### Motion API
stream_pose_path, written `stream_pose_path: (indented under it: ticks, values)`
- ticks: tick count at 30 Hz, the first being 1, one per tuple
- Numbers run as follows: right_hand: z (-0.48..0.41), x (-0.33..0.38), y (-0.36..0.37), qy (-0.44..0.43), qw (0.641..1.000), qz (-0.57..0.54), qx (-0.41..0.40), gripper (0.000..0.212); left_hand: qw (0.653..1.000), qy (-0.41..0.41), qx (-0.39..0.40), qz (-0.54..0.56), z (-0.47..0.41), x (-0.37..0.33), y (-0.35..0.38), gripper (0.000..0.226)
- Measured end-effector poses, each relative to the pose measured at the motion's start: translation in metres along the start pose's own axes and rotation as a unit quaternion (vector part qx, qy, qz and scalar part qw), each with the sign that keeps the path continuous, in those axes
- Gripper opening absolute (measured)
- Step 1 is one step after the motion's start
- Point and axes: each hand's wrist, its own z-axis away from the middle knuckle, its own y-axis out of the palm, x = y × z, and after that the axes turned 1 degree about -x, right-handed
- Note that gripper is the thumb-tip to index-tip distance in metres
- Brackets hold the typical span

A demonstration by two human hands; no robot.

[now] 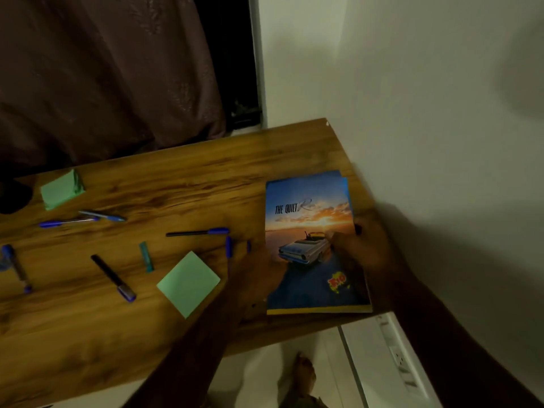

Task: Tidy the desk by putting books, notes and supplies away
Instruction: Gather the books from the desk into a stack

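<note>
A stack of books [309, 231] with a blue sunset-and-car cover lies at the right end of the wooden desk [182, 178]. My left hand [259, 275] grips the stack's left edge and my right hand [362, 245] holds its right edge, thumb on the cover. Two green sticky-note pads lie on the desk, one near [188, 282] and one far left [61, 188]. Several blue pens [197, 232] and markers [113, 278] are scattered across the middle and left. A small teal eraser [146, 256] lies among them.
A white wall [426, 113] runs right beside the desk's right end. A dark curtain [103, 78] hangs behind the desk. A dark object [13, 195] sits at the far left edge. Below the desk edge are a bare foot [303, 375] and a wall socket [400, 360].
</note>
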Motion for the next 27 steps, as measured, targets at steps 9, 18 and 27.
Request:
stream_pose_path:
  ticks: [9, 18, 27]
  values:
    - [-0.023, -0.045, 0.004, -0.035, 0.978, 0.195, -0.067, 0.083, 0.990, 0.048, -0.034, -0.126, -0.007, 0.003, 0.019, 0.050]
    - [-0.006, -0.037, 0.016, -0.003, 0.964, 0.238, -0.118, 0.083, 0.974, 0.045, -0.054, -0.214, 0.000, -0.005, 0.022, 0.060]
    - [0.010, -0.034, 0.010, -0.032, 0.963, 0.246, -0.106, 0.037, 0.983, 0.087, -0.063, -0.147, -0.003, 0.007, 0.028, 0.050]
